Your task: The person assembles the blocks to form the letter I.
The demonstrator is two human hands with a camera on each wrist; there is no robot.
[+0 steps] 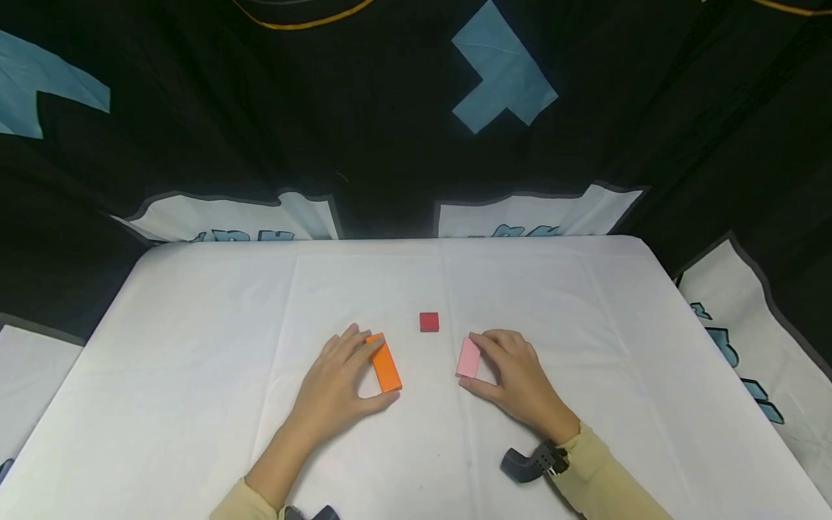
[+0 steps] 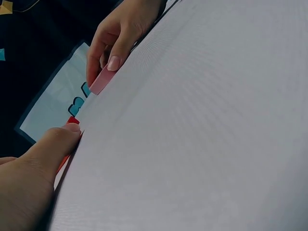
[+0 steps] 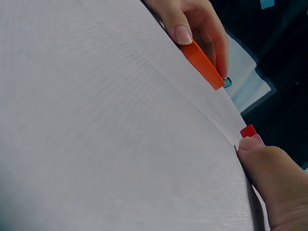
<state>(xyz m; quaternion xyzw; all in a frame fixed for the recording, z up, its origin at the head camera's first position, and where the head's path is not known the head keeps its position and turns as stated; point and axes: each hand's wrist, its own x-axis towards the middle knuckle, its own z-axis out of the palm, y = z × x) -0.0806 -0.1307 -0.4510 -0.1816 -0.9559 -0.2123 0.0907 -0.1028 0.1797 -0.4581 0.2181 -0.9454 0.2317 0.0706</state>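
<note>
On the white table lies an orange rectangular block [image 1: 387,368], gripped at its two ends between the thumb and fingers of my left hand [image 1: 333,386]. My right hand [image 1: 522,375] pinches a smaller pink block [image 1: 468,357] the same way, thumb at the near end and fingers at the far end. Between the two hands and farther back sits a small red block [image 1: 429,322], touched by neither. The left wrist view shows the pink block [image 2: 102,81] under the right hand's thumb. In the right wrist view the orange block [image 3: 204,65] rests along the tabletop.
A white cloth covers the table [image 1: 195,325], whose far edge meets a dark curtain [image 1: 390,144] with light-blue and white patches. Each wrist carries a dark strapped device, such as the right wrist's camera mount [image 1: 526,464].
</note>
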